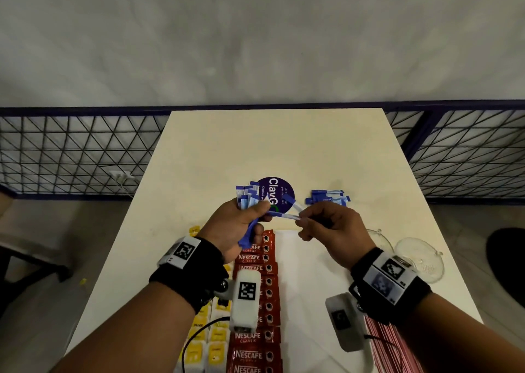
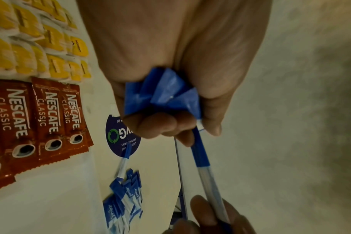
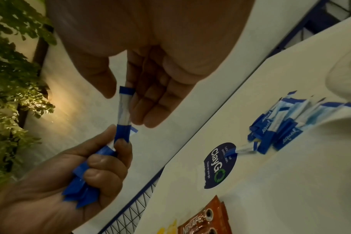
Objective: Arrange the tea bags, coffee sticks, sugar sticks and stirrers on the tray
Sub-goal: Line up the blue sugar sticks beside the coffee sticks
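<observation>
My left hand [image 1: 255, 216] grips a bundle of blue-and-white sugar sticks [image 1: 247, 196], fanned out above the fist [image 2: 162, 93]. My right hand [image 1: 302, 220] pinches the far end of a single sugar stick [image 3: 124, 110]; its other end sits against the left thumb and bundle. More sugar sticks lie in a loose pile [image 1: 326, 197] on the table beyond my right hand. On the white tray [image 1: 306, 287], red coffee sticks [image 1: 255, 301] form an overlapping column, yellow tea bags [image 1: 204, 341] lie to their left, and red-striped stirrers [image 1: 389, 344] lie at the right.
A round purple sticker [image 1: 277, 193] is on the table with one stray sugar stick [image 2: 123, 163] across it. Clear glass saucers [image 1: 420, 256] stand at the right of the tray. A wire-mesh fence [image 1: 71, 156] runs behind the table.
</observation>
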### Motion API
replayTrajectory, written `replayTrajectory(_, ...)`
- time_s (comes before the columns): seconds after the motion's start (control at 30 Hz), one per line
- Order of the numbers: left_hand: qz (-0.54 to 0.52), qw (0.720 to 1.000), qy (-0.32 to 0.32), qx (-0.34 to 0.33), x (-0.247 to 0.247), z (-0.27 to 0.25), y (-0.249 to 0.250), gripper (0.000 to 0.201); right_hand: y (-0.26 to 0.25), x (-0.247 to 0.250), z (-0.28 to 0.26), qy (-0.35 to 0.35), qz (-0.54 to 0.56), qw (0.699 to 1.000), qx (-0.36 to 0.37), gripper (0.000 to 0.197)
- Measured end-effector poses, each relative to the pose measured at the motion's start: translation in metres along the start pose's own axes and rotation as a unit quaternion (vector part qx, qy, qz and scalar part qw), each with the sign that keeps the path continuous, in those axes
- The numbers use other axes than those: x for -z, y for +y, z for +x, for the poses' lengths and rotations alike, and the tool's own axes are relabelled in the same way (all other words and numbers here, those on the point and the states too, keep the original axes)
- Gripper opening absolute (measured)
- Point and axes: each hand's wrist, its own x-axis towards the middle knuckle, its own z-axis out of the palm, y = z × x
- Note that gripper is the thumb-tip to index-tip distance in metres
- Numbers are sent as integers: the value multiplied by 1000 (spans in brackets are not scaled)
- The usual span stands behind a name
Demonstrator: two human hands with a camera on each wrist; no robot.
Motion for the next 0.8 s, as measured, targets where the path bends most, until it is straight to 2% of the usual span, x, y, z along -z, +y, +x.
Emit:
replayTrajectory(0.07,16,1000,5,-25,0,3,-3,3,0,-1,1,7,-1,1000,2,6)
replayTrajectory(0.13,39,997,24,-68,0,6,-9,10,3,-4,3,29,19,999,-9,8)
replayTrajectory(0.23,85,984,61,-142,-3,9,-18,9,6,-8,8,67,67,994,-56,5)
replayTrajectory(0.3,123,975,80,-165,-4,9,-23,7,12,-9,11,81,88,990,-79,5)
replayTrajectory(0.37,152,967,110,-173,1,12,-25,7,25,-8,16,98,83,986,-103,8)
replayTrajectory(0.5,194,954,147,-172,25,16,-33,11,65,-4,21,110,6,978,-180,9)
replayTrajectory(0.67,227,949,149,-159,40,12,-46,8,92,-11,27,93,-47,958,-267,13)
replayTrajectory(0.8,228,949,149,-156,43,5,-47,10,100,-18,39,86,-82,948,-296,17)
